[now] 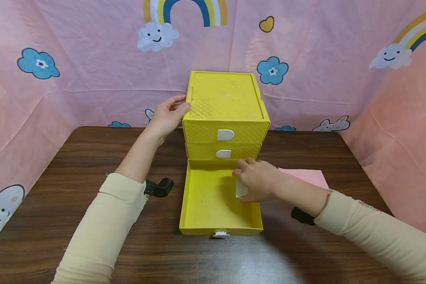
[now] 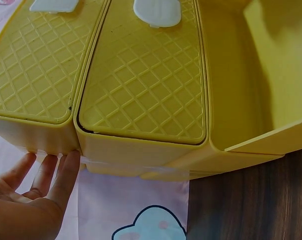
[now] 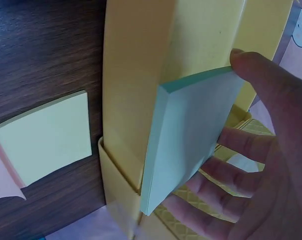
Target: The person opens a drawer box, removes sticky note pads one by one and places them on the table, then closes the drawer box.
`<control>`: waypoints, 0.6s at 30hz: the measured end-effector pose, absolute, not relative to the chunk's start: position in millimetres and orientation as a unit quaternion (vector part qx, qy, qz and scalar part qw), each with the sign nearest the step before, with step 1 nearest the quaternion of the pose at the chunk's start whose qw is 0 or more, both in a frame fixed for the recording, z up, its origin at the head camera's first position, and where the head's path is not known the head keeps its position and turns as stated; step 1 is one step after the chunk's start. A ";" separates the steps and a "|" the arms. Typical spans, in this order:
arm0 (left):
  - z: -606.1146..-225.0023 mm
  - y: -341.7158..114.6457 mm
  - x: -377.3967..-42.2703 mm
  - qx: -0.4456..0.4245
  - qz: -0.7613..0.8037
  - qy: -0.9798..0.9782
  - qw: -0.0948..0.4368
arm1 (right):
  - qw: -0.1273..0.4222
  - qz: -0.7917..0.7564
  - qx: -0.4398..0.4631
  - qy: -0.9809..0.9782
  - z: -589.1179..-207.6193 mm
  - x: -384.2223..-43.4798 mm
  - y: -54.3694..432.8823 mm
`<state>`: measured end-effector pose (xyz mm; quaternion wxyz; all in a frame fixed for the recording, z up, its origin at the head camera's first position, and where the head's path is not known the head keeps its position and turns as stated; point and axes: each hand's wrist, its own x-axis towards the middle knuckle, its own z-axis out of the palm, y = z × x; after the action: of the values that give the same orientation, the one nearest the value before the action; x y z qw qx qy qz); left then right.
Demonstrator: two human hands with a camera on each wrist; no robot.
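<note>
A yellow drawer unit with white pull tabs stands on the table, its bottom drawer pulled out. At the unit's upper left edge is my left hand; the left wrist view shows its fingers touching the side wall. My right hand pinches a pale green sticky note pad between thumb and fingers. The pad is tilted over the right part of the pulled-out drawer. In the head view the hand hides most of the pad.
On the table right of the drawer lie a pale cream pad and a pink sheet beside it, partly hidden by my right forearm. Behind the unit hangs a pink patterned cloth. The two upper drawers are closed.
</note>
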<state>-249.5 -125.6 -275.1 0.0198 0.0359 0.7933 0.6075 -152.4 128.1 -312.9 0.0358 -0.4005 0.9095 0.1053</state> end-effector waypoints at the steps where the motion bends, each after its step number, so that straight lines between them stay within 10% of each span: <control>1: -274.9 -125.5 -249.4 0.036 0.607 0.794 0.020 | 0.037 0.103 -0.398 0.911 -313.1 -152.8 129.6; 18: -273.3 -125.3 -248.4 0.032 0.614 0.788 0.027 | 0.033 0.102 -0.356 0.928 -317.7 -161.4 160.8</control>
<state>-248.4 -125.3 -273.3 0.0274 0.0322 0.7882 0.6139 -161.4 160.8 -317.7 0.0334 -0.3556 0.9285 0.1017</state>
